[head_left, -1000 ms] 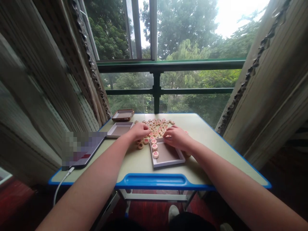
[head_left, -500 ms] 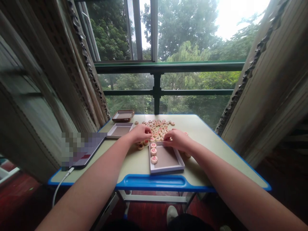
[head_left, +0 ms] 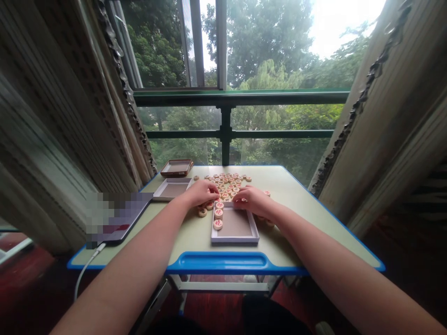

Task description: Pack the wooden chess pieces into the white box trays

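A shallow white box tray [head_left: 234, 239] lies before me, with a column of red-lettered Chinese chess pieces [head_left: 218, 213] along its left wall. My left hand [head_left: 204, 192] is at the tray's far left corner, its thumb and fingers pinched; a red-lettered piece [head_left: 218, 200] shows at the fingertips, partly hidden. My right hand [head_left: 252, 198] is closed, with curled fingertips at the tray's far rim, seemingly on it. Beyond both hands, many loose round pieces [head_left: 226, 180] with red or dark characters are spread on the table, some hidden by the hands.
Another shallow white tray [head_left: 172, 189] and a brown-edged box part [head_left: 176, 168] lie at the back left. On the left a dark flat device [head_left: 131, 223], partly pixelated, has a white cable [head_left: 81, 274]. The table [head_left: 307, 232] has a blue edge and front groove.
The tray has slid slightly away from the table's front edge and turned straighter. My right hand has shifted a little left, and a red piece now shows under my left fingertips.
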Demonstrator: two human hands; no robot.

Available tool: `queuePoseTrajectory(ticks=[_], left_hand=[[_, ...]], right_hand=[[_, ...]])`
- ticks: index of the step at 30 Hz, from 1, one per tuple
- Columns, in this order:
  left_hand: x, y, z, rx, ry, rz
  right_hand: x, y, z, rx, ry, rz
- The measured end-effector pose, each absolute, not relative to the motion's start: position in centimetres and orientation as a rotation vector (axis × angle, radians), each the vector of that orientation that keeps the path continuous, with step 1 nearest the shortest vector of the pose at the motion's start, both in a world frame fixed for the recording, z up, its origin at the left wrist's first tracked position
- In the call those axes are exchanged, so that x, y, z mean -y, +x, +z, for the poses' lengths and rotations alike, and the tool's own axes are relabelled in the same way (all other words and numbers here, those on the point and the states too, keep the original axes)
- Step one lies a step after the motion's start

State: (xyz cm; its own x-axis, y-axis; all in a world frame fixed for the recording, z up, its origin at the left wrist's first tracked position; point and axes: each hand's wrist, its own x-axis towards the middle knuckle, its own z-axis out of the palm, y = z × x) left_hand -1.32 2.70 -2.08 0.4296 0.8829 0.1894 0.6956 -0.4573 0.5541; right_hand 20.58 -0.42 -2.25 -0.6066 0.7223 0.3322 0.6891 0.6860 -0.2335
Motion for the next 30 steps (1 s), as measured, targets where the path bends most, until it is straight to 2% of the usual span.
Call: queuePoseTrajectory(ticks=[13, 30], left_hand=[[-2.3, -1.0, -1.7, -1.330, 2.350, 0.577], [-2.3, -0.9, -1.5, -1.301, 2.380, 0.616]], right_hand=[[2.6, 19.4, -0.5, 2.366, -1.098, 0.236], [3.3, 18.3, -1.3, 2.556, -0.973, 0.067]])
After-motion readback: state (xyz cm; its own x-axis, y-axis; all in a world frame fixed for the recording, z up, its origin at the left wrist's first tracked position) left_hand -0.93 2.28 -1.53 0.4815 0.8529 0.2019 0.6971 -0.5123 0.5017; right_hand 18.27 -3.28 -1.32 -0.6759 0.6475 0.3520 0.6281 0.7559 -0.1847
